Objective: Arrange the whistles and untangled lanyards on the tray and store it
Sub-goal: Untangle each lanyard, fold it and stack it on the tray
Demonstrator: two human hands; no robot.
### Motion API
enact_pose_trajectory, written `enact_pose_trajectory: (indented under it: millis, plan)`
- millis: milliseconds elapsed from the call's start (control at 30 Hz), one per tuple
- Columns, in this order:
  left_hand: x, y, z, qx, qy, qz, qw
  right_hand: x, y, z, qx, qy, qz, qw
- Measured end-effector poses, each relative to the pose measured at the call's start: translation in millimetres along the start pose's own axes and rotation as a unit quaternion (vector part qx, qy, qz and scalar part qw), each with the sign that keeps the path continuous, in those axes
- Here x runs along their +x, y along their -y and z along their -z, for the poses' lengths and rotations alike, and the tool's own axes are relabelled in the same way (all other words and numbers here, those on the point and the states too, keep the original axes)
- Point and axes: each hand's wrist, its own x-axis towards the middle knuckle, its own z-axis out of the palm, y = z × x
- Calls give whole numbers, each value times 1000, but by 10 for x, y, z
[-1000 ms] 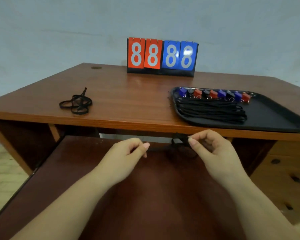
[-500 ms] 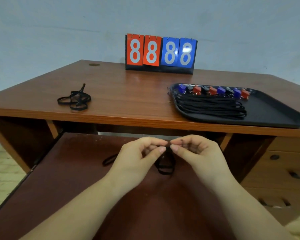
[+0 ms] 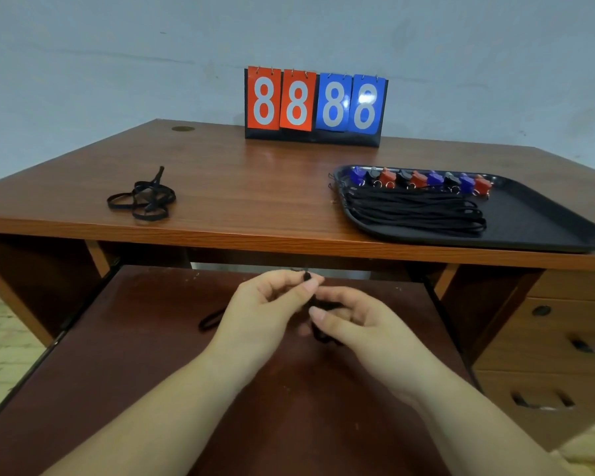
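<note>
Over the pulled-out lower shelf, my left hand (image 3: 267,309) and my right hand (image 3: 352,321) both pinch one black lanyard (image 3: 318,324); a loop of it shows left of my left hand. On the desk's right stands a black tray (image 3: 543,218) with a row of several blue, red and black whistles (image 3: 423,180) along its far edge and a bundle of straightened black lanyards (image 3: 416,211) in front of them. A tangled black lanyard (image 3: 141,201) lies on the desk's left side.
A flip scoreboard (image 3: 315,104) showing 8888 stands at the back of the wooden desk (image 3: 241,187). The dark pull-out shelf (image 3: 145,355) extends toward me under the desktop. Drawers (image 3: 564,338) sit at the lower right.
My hands came together from a spread position, gathering the lanyard between them. My left hand now pinches it higher, my right hand lower and closer to me.
</note>
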Motion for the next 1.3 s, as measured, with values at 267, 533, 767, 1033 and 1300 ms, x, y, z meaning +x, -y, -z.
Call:
enact_pose_trajectory:
  millis: [267, 533, 767, 1033, 1300]
  plan:
    - [64, -69, 2, -217, 3, 116, 969, 32, 1, 205, -129, -1, 4, 992]
    - [195, -47, 199, -176, -72, 85, 978, 55, -31, 479, -276, -14, 10, 961]
    - [289, 27, 548, 244, -111, -105, 958, 90, -95, 603, -258, -29, -6, 966]
    - [158, 14, 389, 317, -60, -122, 939, 67, -68, 486, -285, -74, 37, 955]
    - [-11, 105, 47, 319, 55, -111, 940, 44, -57, 166, -290, -62, 118, 948]
